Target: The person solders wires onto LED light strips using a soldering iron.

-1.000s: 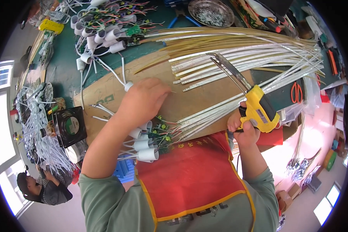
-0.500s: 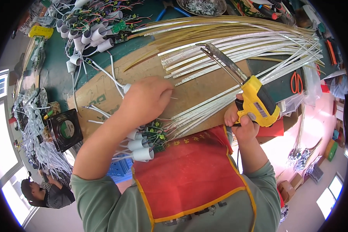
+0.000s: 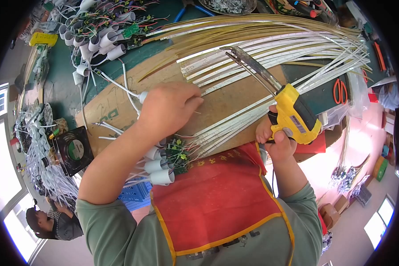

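My right hand [image 3: 277, 139] is wrapped round the handle of a yellow-and-black soldering gun [image 3: 295, 116], whose long metal tip [image 3: 252, 66] points up and left over the strips. My left hand [image 3: 170, 106] is closed in a pinch above the brown cardboard [image 3: 235, 99]. A thin wire [image 3: 196, 112] pokes out by its thumb, and a white cylindrical cap [image 3: 142, 97] with a white cable shows at its far side. The hand hides most of this piece. Under my left wrist lie white caps [image 3: 162, 177] and green circuit boards [image 3: 178, 153], with wires running to white LED strips [image 3: 221, 133].
More strips [image 3: 261, 51] fan across the far side. A heap of capped, wired boards [image 3: 104, 40] lies far left. A black fan [image 3: 73, 150] stands at the left, orange scissors [image 3: 340, 91] at the right. Blue-handled pliers [image 3: 179, 14] and a metal dish [image 3: 230, 5] are at the back.
My left hand has shifted slightly, tilting its fingers, with the cap still beside it. The soldering gun has barely moved. The whole view has drifted a little.
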The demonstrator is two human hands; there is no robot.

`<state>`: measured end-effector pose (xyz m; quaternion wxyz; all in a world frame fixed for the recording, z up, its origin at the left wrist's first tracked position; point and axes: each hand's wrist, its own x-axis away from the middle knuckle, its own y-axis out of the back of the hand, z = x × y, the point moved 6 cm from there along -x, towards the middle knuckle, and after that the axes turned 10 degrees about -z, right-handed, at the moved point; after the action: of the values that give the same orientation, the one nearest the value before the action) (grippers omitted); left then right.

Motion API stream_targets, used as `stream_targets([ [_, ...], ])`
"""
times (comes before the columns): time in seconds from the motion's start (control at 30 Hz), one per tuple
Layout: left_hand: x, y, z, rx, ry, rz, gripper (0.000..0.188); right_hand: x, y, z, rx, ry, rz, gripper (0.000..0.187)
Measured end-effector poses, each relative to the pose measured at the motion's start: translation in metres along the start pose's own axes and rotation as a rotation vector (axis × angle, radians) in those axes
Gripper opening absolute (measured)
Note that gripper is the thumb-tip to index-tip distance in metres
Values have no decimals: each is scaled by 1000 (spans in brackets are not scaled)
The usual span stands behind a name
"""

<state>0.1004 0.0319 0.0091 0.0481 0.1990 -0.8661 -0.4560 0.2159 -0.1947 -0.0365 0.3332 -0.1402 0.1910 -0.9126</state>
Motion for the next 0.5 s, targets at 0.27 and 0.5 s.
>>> stream_targets([
  [0.27, -4, -4, -4, -203, -65, -22, 12, -1, -1, 1, 20, 29, 16, 72],
  [0.5, 24, 5, 0, -396, -241, -14, 10, -1, 1, 1, 17, 35, 6, 71],
])
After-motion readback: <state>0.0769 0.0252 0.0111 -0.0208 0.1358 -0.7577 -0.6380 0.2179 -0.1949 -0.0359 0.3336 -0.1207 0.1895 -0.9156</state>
